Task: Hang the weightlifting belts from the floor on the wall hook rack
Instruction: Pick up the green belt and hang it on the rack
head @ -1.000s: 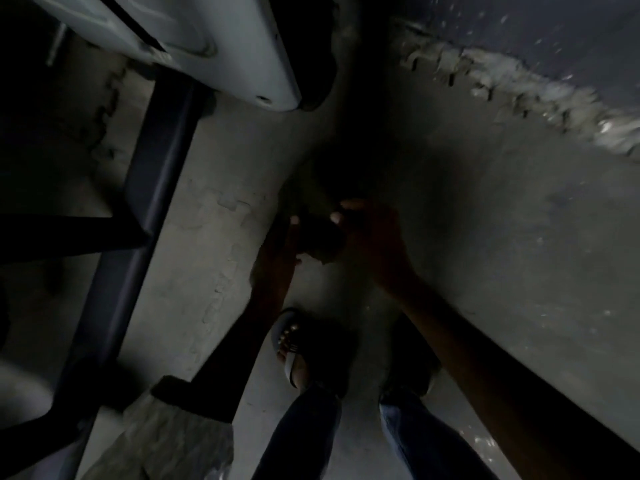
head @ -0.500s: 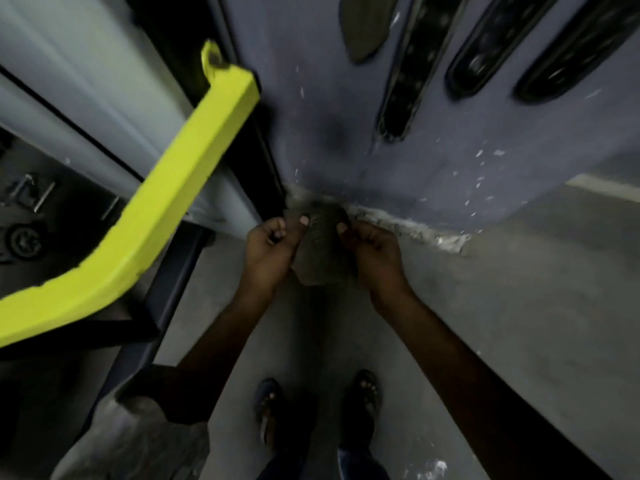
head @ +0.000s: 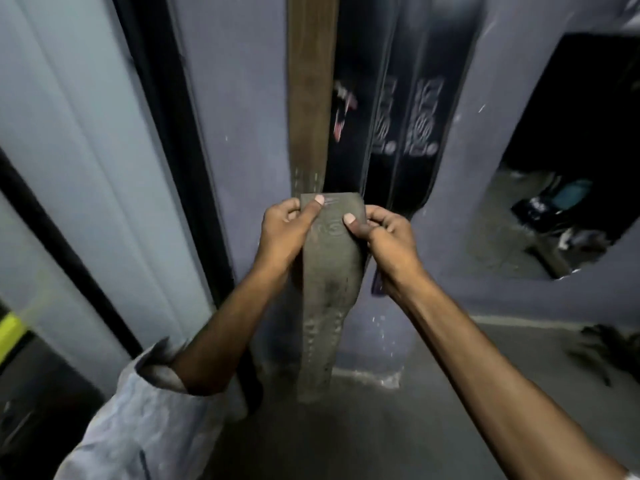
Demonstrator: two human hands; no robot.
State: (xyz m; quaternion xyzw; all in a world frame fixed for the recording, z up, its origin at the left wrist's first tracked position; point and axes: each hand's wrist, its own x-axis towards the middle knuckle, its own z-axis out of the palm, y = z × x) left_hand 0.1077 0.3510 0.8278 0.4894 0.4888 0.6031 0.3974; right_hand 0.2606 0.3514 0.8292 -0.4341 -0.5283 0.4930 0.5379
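Note:
A grey-green weightlifting belt [head: 327, 292] hangs down from both my hands in front of the purple wall. My left hand [head: 284, 226] pinches its top left corner, thumb on the face. On the top right edge sits my right hand [head: 384, 233], thumb also pressed on the belt. The belt's lower end dangles just above the floor. Above my hands a brown belt [head: 310, 95] and black belts [head: 398, 109] with white print hang flat against the wall. The hook rack is out of view.
A pale machine panel with a black edge [head: 104, 168] stands close on the left, with a yellow bar [head: 10, 332] low at the far left. A mirror [head: 571, 161] is on the wall to the right. Something dark [head: 599, 348] lies on the grey floor at right.
My hands have risen from floor level, lifting the grey-green belt up along the wall. My view has tilted up from my feet to the hanging belts.

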